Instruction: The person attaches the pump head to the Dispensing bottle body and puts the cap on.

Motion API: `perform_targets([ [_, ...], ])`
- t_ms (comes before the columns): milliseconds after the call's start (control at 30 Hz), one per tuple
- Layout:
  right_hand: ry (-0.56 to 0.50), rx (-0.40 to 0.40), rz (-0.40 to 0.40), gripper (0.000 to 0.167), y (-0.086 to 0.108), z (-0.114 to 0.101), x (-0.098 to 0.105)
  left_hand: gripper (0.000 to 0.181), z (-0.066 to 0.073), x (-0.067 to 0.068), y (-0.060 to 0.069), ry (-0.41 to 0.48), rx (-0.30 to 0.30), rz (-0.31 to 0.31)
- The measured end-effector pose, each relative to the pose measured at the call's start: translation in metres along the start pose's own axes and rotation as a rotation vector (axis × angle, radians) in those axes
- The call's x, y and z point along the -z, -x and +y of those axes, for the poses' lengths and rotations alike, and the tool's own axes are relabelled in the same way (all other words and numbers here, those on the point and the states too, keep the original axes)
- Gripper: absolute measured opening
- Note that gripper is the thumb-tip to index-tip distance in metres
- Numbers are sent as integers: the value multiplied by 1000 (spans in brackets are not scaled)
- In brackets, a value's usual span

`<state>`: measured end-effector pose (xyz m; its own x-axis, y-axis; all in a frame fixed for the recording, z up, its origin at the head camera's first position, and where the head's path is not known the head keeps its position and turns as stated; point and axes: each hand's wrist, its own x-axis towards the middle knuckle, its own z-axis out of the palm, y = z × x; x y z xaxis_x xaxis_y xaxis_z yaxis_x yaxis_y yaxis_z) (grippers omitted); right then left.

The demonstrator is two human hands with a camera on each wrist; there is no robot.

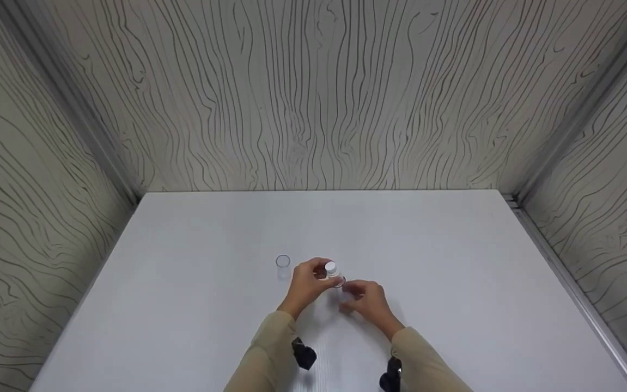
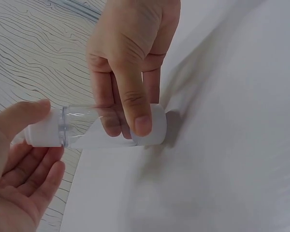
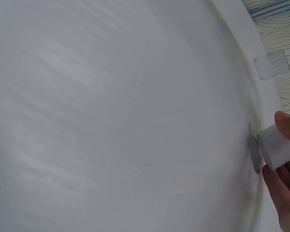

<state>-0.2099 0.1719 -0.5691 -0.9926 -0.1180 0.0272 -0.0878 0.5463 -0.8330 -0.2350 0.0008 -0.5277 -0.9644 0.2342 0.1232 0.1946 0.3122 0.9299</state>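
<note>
A clear plastic bottle (image 2: 84, 133) with a white cap (image 1: 331, 266) and a white base (image 3: 275, 147) is held between the two hands, cap upward. The left hand (image 1: 303, 284) pinches the white cap, thumb on one side and fingers on the other. Lower down, the right hand (image 1: 370, 300) grips the base end, its thumb laid along the front and its fingers behind. The base is close above the table, beside its shadow; whether it touches I cannot tell. A small clear cylindrical cup-like piece (image 1: 283, 262) stands on the table to the left.
The white table (image 1: 209, 234) fills the area under and around the hands. Wood-grain patterned panels (image 1: 313, 98) rise at the back and both sides, with grey metal strips along the corners. Black devices (image 1: 305, 355) are strapped to both wrists over beige sleeves.
</note>
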Motion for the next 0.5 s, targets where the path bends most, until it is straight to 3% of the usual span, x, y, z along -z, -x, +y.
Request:
perform_targets([
  [167,14,23,4,34,0,-1,0,37,-2,-1,0,9,-45,-17],
  [500,6,31,0,35,0,0,0,45,-4,-1,0,43,-48,-54],
])
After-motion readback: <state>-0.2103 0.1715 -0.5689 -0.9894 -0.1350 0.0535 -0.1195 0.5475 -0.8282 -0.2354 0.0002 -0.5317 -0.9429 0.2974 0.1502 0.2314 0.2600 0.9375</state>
